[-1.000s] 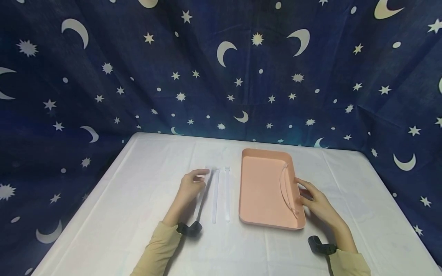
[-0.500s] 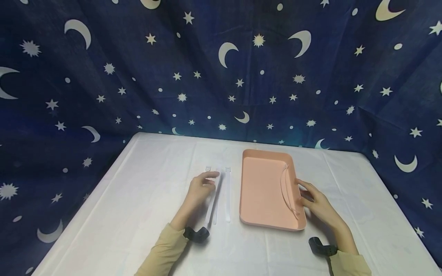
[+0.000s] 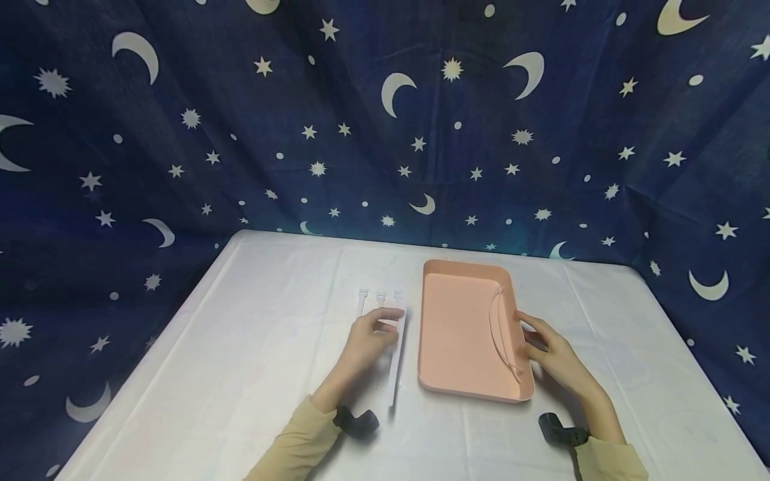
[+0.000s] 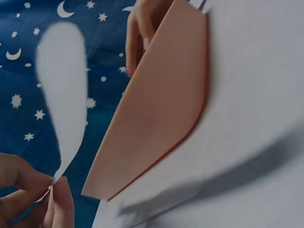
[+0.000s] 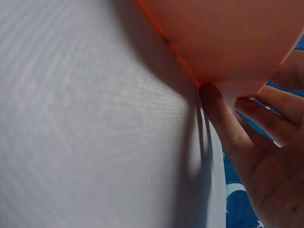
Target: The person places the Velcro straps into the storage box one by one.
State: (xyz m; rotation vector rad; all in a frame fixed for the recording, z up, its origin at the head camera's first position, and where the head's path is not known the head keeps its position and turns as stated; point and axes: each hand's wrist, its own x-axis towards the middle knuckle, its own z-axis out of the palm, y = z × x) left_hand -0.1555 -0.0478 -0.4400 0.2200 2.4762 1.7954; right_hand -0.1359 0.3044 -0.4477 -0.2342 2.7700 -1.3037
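Note:
My left hand [image 3: 367, 341] pinches a white strap [image 3: 394, 374] between thumb and fingertips. Held in that pinch, it overlaps the rightmost of three similar straps lying on the table, whose slotted heads show beyond the hand: a left strap [image 3: 363, 294], a middle strap [image 3: 381, 296] and a right strap [image 3: 397, 293]. In the left wrist view the held strap [image 4: 66, 85] curves up, wide and blurred. My right hand [image 3: 556, 351] rests its fingertips and thumb against the right outer wall of a pink tray [image 3: 457, 334]. Inside the tray lies a thin pale strap [image 3: 494, 327] along that wall.
A white cloth [image 3: 259, 347] covers the table. Behind it hangs a dark blue curtain [image 3: 349, 147] with moons and stars. Black wrist cameras sit on both arms, a left camera [image 3: 357, 424] and a right camera [image 3: 562, 431], both close over the cloth.
My left hand has moved right and slightly toward me with the strap, passing over the left and middle straps to the right one. The right hand and tray have stayed in place.

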